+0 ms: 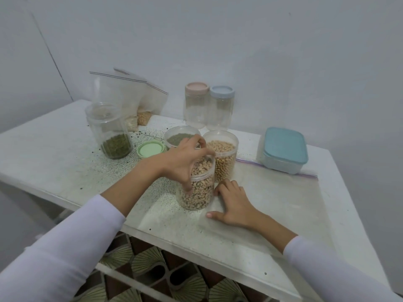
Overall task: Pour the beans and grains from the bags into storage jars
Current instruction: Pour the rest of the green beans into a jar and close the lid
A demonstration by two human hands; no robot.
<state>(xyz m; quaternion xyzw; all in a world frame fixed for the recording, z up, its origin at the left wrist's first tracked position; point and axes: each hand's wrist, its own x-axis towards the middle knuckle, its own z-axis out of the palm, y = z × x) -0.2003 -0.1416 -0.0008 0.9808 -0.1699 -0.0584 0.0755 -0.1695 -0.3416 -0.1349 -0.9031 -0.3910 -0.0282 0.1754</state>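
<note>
Jars (195,188): 6; bags (130,94): 3

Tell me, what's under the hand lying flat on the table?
An empty clear plastic bag lies flat under the right hand, with the white table beneath it. The patch right under the palm is covered.

Under the left hand (183,162), the jar of speckled beans (196,190) is clear, glossy plastic. The flat bag (272,201) beneath the right hand (231,203) is thin transparent film with a soft sheen. Beyond the right hand, a lidded box (283,149) looks matt pale-blue plastic. The tabletop (54,153) around both hands is white, speckled, slightly rough.
</note>
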